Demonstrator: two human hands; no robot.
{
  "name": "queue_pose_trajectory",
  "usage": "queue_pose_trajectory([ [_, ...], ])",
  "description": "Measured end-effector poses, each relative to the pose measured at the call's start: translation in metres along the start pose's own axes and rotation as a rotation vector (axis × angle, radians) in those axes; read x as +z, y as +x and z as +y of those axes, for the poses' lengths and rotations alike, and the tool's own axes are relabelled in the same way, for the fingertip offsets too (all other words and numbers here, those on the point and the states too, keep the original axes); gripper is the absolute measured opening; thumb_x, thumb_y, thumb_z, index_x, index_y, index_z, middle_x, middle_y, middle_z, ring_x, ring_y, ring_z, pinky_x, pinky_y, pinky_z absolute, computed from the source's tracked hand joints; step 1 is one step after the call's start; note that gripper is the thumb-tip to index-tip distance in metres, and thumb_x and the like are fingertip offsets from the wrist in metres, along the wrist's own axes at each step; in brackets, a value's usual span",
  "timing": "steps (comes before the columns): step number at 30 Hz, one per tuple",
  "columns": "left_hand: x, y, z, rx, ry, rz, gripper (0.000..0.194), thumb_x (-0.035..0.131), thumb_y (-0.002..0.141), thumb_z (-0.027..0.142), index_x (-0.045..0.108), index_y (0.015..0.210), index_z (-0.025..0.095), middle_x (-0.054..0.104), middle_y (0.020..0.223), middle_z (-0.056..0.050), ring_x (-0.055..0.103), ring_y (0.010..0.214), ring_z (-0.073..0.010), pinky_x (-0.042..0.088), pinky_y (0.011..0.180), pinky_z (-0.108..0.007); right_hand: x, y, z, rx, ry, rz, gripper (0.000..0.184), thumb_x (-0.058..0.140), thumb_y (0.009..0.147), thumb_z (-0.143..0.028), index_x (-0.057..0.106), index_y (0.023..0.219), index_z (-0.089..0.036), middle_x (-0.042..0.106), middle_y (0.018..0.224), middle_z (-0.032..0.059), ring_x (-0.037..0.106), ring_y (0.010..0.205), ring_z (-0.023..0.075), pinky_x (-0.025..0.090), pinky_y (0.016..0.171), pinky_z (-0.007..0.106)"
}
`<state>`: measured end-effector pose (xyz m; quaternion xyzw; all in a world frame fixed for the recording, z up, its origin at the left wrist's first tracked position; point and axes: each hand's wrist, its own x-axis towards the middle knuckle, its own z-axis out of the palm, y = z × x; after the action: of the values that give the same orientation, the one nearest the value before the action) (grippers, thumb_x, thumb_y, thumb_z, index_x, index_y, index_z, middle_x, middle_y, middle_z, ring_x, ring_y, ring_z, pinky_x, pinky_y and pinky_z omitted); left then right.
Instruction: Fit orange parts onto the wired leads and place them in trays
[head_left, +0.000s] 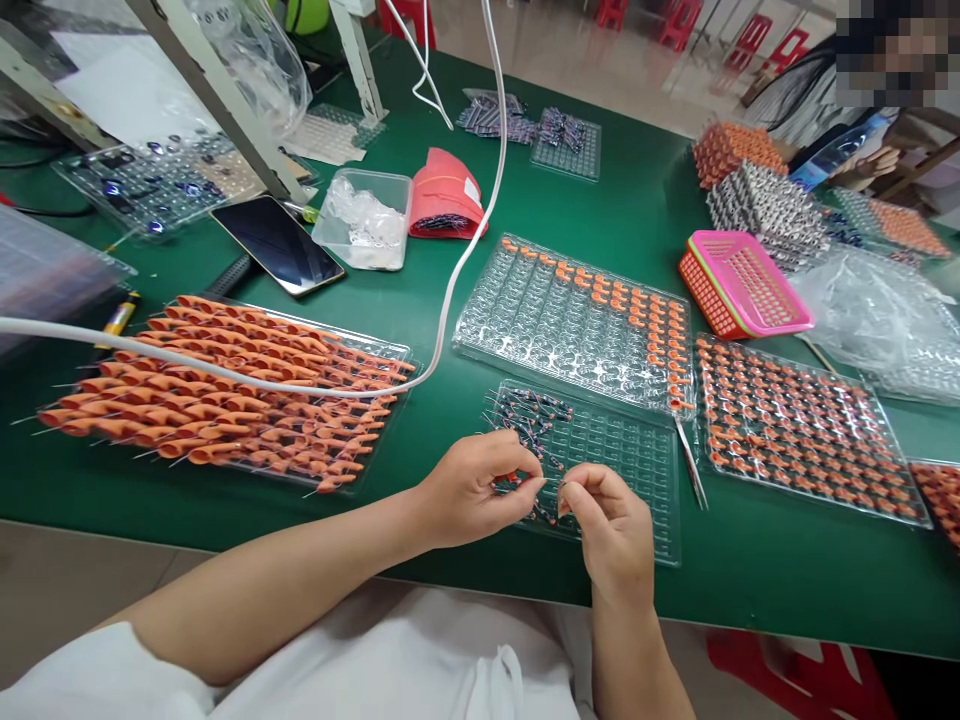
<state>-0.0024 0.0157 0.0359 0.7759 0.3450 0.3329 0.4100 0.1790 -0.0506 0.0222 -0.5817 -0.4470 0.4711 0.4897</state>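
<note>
My left hand (480, 490) is closed in a pinch, its fingertips almost meeting those of my right hand (611, 520), which also pinches. A thin, light line shows between the two sets of fingertips, but what each hand grips is too small to make out. Beneath them lies a clear moulded tray (622, 450) with rows of small pockets. Several small dark parts with thin leads and orange-pink ends (532, 410) are heaped on its left side, partly hidden by my left hand.
Orange sleeve-like parts with wire leads (225, 390) cover a tray at left. Behind my hands is a partly filled clear tray (540, 310); a fuller tray (810, 430) lies right. Tweezers (690, 465) rest between. A white cable (450, 290) crosses the view. Another person's hand (877, 162) shows far right.
</note>
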Motion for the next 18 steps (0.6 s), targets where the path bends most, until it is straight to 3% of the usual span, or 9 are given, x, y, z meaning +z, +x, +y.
queue_pose_trajectory([
  [4, 0.001, -0.001, -0.002, 0.049, 0.106, -0.019, 0.018, 0.052, 0.088, 0.022, 0.065, 0.075, 0.019, 0.051, 0.061, 0.0, 0.045, 0.057, -0.0125, 0.033, 0.057, -0.025, -0.002, 0.001, 0.004, 0.033, 0.086, -0.015, 0.016, 0.063, 0.088, -0.033, 0.062, 0.081, -0.018, 0.059, 0.064, -0.001, 0.054, 0.057, 0.0119, 0.045, 0.053, 0.024],
  [9, -0.002, 0.001, -0.002, 0.059, 0.09, 0.05, 0.017, 0.051, 0.087, 0.019, 0.061, 0.074, 0.018, 0.048, 0.062, 0.001, 0.042, 0.056, -0.0114, 0.032, 0.057, -0.024, -0.004, 0.001, 0.007, 0.022, 0.111, 0.042, 0.016, 0.064, 0.088, -0.032, 0.061, 0.081, -0.018, 0.058, 0.064, -0.0014, 0.053, 0.056, 0.0115, 0.043, 0.053, 0.024],
  [14, -0.006, 0.005, 0.004, -0.211, -0.078, -0.044, 0.014, 0.047, 0.091, 0.025, 0.055, 0.081, 0.019, 0.051, 0.067, 0.002, 0.045, 0.06, -0.0119, 0.036, 0.061, -0.023, -0.003, 0.0, 0.005, -0.011, 0.038, 0.098, 0.014, 0.065, 0.087, -0.031, 0.063, 0.08, -0.019, 0.057, 0.065, -0.0014, 0.051, 0.056, 0.0109, 0.041, 0.051, 0.023],
  [18, -0.011, 0.006, 0.005, -0.312, -0.221, -0.181, 0.026, 0.038, 0.095, 0.033, 0.056, 0.106, 0.018, 0.054, 0.078, -0.001, 0.049, 0.07, -0.0161, 0.041, 0.067, -0.027, 0.0, -0.001, -0.001, -0.056, -0.047, 0.145, 0.013, 0.063, 0.087, -0.03, 0.063, 0.08, -0.019, 0.056, 0.069, -0.0012, 0.051, 0.06, 0.0113, 0.042, 0.053, 0.023],
])
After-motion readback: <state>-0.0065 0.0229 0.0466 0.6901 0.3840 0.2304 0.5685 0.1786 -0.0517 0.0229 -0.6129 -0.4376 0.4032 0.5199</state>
